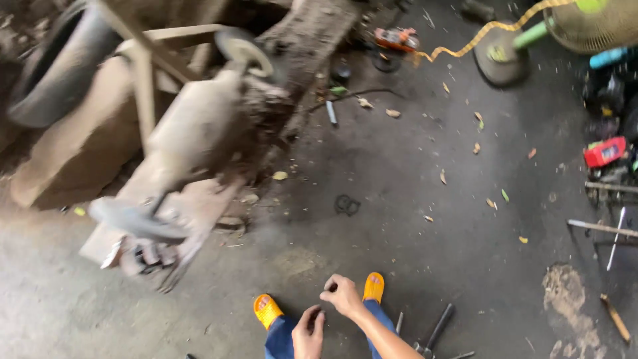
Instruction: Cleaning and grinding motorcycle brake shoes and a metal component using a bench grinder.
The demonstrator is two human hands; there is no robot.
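My right hand (342, 294) was loosely curled, fingertips pinched; whether it held anything was too small to tell. My left hand (308, 332), fingers bent, hung just beside it above my knees, and I couldn't tell its grip either. Both hovered over the concrete floor (399, 186), above my orange sandals (267, 310). Metal rods (435, 329) lay near the floor's bottom edge, partly cut off. The dusty machine (193, 133) to the left was blurred.

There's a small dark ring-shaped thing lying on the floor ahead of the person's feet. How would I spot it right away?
Start at the big mud-caked machine on the left, then look right across the grey concrete floor. Ahead of the orange sandals lies a small tangle of dark rings. Unlike the scattered leaves around it, it is black and looped.
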